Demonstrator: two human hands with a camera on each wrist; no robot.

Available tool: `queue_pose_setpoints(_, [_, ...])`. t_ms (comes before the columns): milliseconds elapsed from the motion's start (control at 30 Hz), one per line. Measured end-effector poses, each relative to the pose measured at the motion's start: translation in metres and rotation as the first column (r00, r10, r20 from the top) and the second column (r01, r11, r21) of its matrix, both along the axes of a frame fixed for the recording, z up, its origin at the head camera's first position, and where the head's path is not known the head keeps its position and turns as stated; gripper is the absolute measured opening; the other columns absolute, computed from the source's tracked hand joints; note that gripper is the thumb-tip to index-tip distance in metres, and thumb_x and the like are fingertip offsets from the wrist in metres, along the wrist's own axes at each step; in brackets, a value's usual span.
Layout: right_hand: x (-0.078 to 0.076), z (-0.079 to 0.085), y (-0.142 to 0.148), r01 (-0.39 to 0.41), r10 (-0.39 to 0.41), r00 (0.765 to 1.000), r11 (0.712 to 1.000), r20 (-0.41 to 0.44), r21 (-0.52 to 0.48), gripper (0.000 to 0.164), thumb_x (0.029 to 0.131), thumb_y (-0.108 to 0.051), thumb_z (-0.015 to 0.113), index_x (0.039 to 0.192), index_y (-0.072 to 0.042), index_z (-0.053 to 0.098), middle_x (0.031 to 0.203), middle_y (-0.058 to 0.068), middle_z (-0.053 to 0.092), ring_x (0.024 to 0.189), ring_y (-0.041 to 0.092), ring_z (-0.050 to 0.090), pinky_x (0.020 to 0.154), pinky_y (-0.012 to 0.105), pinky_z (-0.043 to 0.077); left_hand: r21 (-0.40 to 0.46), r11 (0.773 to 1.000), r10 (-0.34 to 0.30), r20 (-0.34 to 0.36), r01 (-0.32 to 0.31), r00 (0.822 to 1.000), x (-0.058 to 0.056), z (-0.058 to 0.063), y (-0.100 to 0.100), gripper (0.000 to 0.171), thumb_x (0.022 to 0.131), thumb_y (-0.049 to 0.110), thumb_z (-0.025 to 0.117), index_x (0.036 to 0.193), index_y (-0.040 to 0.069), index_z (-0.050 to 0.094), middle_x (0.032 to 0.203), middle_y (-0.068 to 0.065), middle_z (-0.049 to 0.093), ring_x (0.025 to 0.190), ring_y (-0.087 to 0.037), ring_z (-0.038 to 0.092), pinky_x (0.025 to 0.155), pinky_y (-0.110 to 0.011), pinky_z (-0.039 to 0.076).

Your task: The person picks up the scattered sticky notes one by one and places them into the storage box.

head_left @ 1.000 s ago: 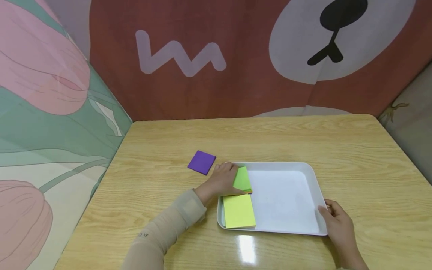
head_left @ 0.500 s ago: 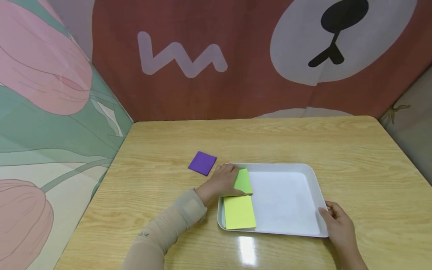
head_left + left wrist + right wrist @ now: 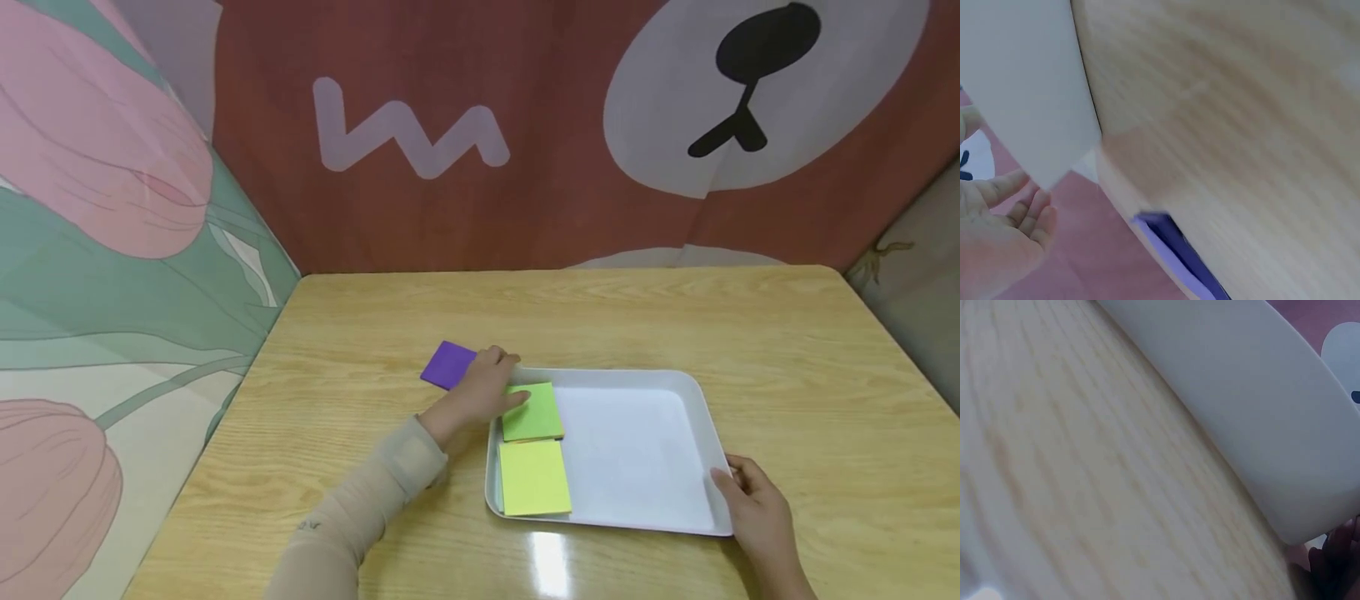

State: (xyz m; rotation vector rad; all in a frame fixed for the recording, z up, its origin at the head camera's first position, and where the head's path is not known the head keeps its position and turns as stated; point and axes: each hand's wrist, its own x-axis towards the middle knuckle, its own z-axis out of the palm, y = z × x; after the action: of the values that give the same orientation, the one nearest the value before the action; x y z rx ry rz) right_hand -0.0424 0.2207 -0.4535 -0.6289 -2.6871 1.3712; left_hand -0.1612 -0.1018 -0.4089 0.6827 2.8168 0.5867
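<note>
A white tray lies on the table, with a stack of square green sticky notes at its left side and a yellow stack just in front of that. My left hand is over the tray's back left corner, fingers loosely bent and thumb across the green notes. In the left wrist view the left hand shows nothing gripped. Partly hidden behind this hand, a square purple stack rests outside the tray. My right hand pinches the tray's right rim, thumb on top and fingers outside.
The wooden table meets a red cloth backdrop with a printed animal face at its far edge. A floral curtain hangs along the left side, and a grey cloth on the right.
My left hand has let go of the green stack and moved slightly back and left, uncovering more of it and covering part of the purple stack. The right hand keeps its hold.
</note>
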Motion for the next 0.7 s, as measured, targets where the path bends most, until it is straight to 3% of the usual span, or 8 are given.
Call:
queue_pose_setpoints(167, [0.002, 0.0, -0.001, 0.005, -0.005, 1.0, 1.0, 0.011, -0.013, 0.029, 0.087, -0.019, 0.05, 0.109, 0.0, 0.053, 0.069, 0.002, 0.044, 0.059, 0.01, 0.041, 0.046, 0.022, 0.038, -0.072, 0.997, 0.04, 0.004, -0.039, 0.999, -0.007, 0.001, -0.015, 0.058, 0.086, 0.04, 0.049, 0.126, 0.001, 0.038, 0.117, -0.015, 0.042, 0.107, -0.026, 0.035, 0.09, -0.043, 0.034])
queue_pose_setpoints(367, [0.001, 0.001, 0.0, -0.003, 0.003, 1.0, 1.0, -0.004, -0.004, 0.03, 0.087, -0.021, 0.05, 0.109, 0.0, 0.054, 0.068, 0.002, 0.043, 0.06, 0.01, 0.041, 0.048, 0.022, 0.038, -0.134, 0.984, 0.129, 0.062, -0.12, 0.99, -0.013, 0.0, -0.033, 0.06, 0.084, 0.046, 0.049, 0.124, 0.002, 0.041, 0.122, -0.018, 0.042, 0.11, -0.032, 0.036, 0.094, -0.047, 0.031])
queue_pose_setpoints(533, [0.0, 0.002, 0.001, -0.011, 0.011, 1.0, 1.0, 0.009, -0.005, 0.031, 0.087, -0.022, 0.05, 0.109, -0.001, 0.053, 0.069, 0.002, 0.044, 0.061, 0.01, 0.042, 0.048, 0.023, 0.039, -0.18, 0.97, 0.191, 0.13, -0.166, 0.973, -0.016, -0.002, -0.041, 0.059, 0.09, 0.048, 0.034, 0.13, 0.005, 0.035, 0.133, -0.022, 0.035, 0.12, -0.04, 0.028, 0.099, -0.057, 0.021])
queue_pose_setpoints(600, [0.0, 0.003, 0.001, -0.01, 0.01, 1.0, 1.0, 0.013, -0.005, 0.031, 0.088, -0.022, 0.05, 0.109, -0.001, 0.053, 0.069, 0.003, 0.044, 0.061, 0.011, 0.042, 0.049, 0.023, 0.039, -0.225, 0.959, 0.203, 0.111, -0.175, 0.973, -0.018, -0.003, -0.042, 0.052, 0.093, 0.04, 0.03, 0.13, 0.004, 0.035, 0.133, -0.023, 0.035, 0.12, -0.041, 0.028, 0.098, -0.059, 0.021])
queue_pose_setpoints(700, [0.0, 0.003, 0.0, -0.01, 0.01, 1.0, 1.0, 0.01, 0.0, 0.03, 0.088, -0.022, 0.05, 0.109, -0.001, 0.053, 0.07, 0.003, 0.044, 0.061, 0.011, 0.041, 0.049, 0.023, 0.038, -0.307, 0.932, 0.225, 0.072, -0.193, 0.972, -0.019, -0.004, -0.046, 0.048, 0.092, 0.033, 0.036, 0.129, 0.003, 0.036, 0.13, -0.024, 0.036, 0.116, -0.042, 0.031, 0.095, -0.057, 0.026])
